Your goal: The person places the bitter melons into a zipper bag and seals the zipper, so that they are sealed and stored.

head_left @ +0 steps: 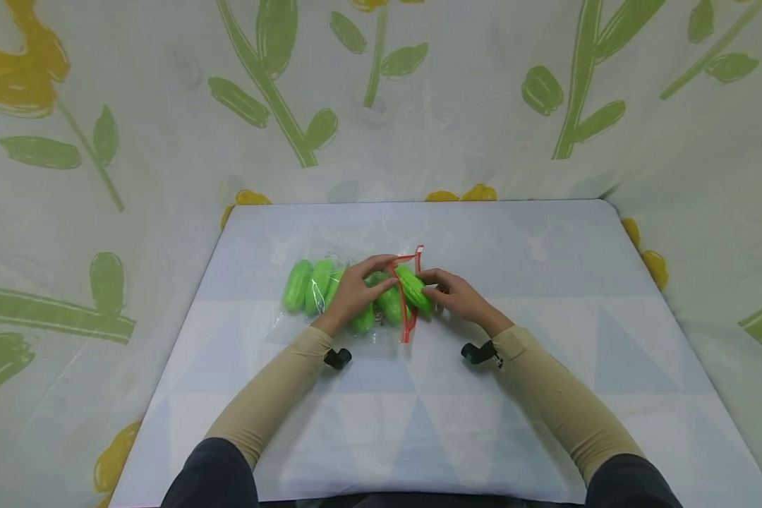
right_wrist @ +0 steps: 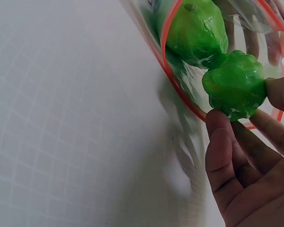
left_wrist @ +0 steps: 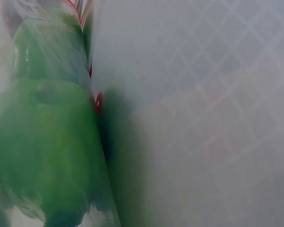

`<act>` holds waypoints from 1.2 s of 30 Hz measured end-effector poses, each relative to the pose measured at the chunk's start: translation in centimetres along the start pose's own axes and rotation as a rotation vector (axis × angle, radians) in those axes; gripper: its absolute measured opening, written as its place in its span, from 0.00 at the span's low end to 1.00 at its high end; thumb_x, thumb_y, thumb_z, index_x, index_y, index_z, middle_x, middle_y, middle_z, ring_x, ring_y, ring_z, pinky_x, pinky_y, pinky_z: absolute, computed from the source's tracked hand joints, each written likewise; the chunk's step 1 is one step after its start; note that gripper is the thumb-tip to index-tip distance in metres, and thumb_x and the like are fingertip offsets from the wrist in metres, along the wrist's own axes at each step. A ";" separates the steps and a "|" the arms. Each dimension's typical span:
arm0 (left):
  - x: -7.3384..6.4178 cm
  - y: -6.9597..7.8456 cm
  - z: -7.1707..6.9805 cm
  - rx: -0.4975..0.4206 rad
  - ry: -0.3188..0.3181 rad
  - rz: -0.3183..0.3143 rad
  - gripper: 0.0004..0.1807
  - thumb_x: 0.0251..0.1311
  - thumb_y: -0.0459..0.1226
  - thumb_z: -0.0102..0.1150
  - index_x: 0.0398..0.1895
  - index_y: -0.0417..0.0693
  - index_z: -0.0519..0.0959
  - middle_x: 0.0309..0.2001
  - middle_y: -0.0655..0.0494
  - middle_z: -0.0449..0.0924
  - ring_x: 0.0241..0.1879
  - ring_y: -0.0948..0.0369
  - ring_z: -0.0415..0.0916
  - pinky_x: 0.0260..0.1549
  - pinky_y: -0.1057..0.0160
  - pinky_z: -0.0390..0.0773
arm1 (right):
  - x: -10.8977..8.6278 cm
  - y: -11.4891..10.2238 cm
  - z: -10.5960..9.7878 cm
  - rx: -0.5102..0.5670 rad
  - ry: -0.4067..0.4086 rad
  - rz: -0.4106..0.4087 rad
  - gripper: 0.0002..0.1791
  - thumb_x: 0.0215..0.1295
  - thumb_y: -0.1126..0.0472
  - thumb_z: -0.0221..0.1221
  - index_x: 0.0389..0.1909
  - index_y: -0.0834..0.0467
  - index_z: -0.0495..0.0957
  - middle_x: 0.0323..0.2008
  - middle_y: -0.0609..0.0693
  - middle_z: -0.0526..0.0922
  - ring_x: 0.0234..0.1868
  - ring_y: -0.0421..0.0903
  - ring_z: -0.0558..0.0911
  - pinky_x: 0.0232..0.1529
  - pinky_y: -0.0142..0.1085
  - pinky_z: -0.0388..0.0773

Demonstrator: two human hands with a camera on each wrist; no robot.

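A clear plastic zip bag (head_left: 375,331) with a red rim (head_left: 406,331) lies on the table, its mouth toward the right. Several bright green, bumpy, long bitter melons (head_left: 298,285) are inside it. My left hand (head_left: 353,288) holds the bag near the top of its mouth, with the thumb reaching over the bag. My right hand (head_left: 458,296) pinches one bitter melon (right_wrist: 236,85) between thumb and fingers right at the opening, partly within the red rim. Another bitter melon (right_wrist: 196,30) shows deeper inside. In the left wrist view, green melons (left_wrist: 42,142) show through the plastic, the left fingers mostly hidden.
The table (head_left: 413,437) wears a pale cloth with blue-grey triangles. A patterned curtain (head_left: 457,92) with green leaves and yellow flowers stands behind and at both sides. Small black wrist cameras (head_left: 478,353) hang below the hands, close over the cloth.
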State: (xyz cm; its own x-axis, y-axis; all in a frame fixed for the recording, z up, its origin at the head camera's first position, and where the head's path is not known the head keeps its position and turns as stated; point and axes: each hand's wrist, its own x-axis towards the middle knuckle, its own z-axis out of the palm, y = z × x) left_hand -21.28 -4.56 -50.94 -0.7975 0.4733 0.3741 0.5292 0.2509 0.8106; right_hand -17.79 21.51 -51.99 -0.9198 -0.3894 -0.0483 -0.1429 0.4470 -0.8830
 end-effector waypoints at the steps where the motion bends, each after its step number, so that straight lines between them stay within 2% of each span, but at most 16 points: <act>1: 0.0 0.0 0.0 0.003 0.001 0.002 0.25 0.64 0.40 0.70 0.65 0.54 0.79 0.54 0.57 0.85 0.55 0.59 0.81 0.63 0.56 0.76 | 0.0 0.0 0.0 0.002 0.001 -0.002 0.24 0.77 0.55 0.57 0.68 0.58 0.72 0.60 0.57 0.79 0.38 0.54 0.81 0.36 0.49 0.81; 6: 0.0 -0.3 0.0 0.003 0.000 0.013 0.25 0.64 0.40 0.69 0.64 0.54 0.79 0.55 0.57 0.85 0.56 0.59 0.81 0.63 0.56 0.75 | 0.1 0.1 0.1 0.015 0.005 0.002 0.25 0.77 0.56 0.57 0.70 0.60 0.71 0.62 0.60 0.78 0.41 0.57 0.82 0.38 0.53 0.81; 14: 0.0 -0.3 0.0 0.009 0.002 0.012 0.25 0.65 0.41 0.69 0.65 0.56 0.79 0.55 0.58 0.85 0.57 0.60 0.81 0.62 0.54 0.76 | 0.0 0.3 0.1 0.003 -0.009 0.000 0.27 0.75 0.55 0.59 0.73 0.51 0.70 0.68 0.55 0.74 0.48 0.50 0.83 0.42 0.42 0.82; 20: 0.0 -0.3 -0.1 0.010 -0.002 0.018 0.25 0.65 0.41 0.69 0.65 0.56 0.79 0.54 0.56 0.85 0.56 0.60 0.81 0.62 0.54 0.76 | -0.1 0.2 0.1 -0.013 0.001 0.017 0.24 0.76 0.52 0.58 0.71 0.44 0.73 0.70 0.50 0.72 0.47 0.50 0.82 0.43 0.43 0.82; 25: 0.0 -0.2 -0.1 0.012 -0.008 0.004 0.24 0.65 0.42 0.69 0.65 0.56 0.79 0.54 0.52 0.86 0.56 0.60 0.81 0.63 0.54 0.76 | 0.0 0.2 0.1 -0.021 0.013 0.013 0.24 0.77 0.52 0.57 0.71 0.45 0.73 0.70 0.50 0.73 0.47 0.50 0.82 0.44 0.43 0.82; 31: 0.0 -0.2 0.0 0.013 -0.008 -0.015 0.24 0.65 0.41 0.69 0.64 0.55 0.79 0.53 0.55 0.86 0.56 0.61 0.81 0.63 0.54 0.75 | 0.1 0.2 0.2 -0.046 0.069 -0.009 0.23 0.77 0.52 0.57 0.70 0.47 0.75 0.67 0.51 0.75 0.47 0.50 0.83 0.43 0.43 0.80; 36: 0.0 -0.2 0.1 0.012 0.001 -0.004 0.24 0.64 0.40 0.69 0.64 0.54 0.79 0.54 0.56 0.85 0.56 0.59 0.81 0.63 0.54 0.75 | 0.4 0.2 0.5 -0.013 0.142 -0.016 0.21 0.75 0.54 0.60 0.66 0.53 0.75 0.62 0.53 0.79 0.51 0.52 0.84 0.51 0.47 0.81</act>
State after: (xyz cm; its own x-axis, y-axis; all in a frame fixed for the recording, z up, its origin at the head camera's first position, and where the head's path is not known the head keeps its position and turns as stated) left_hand -21.37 -4.57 -51.18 -0.7997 0.4716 0.3717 0.5298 0.2630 0.8063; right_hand -18.05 21.03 -52.39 -0.9596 -0.2793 0.0335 -0.1623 0.4523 -0.8769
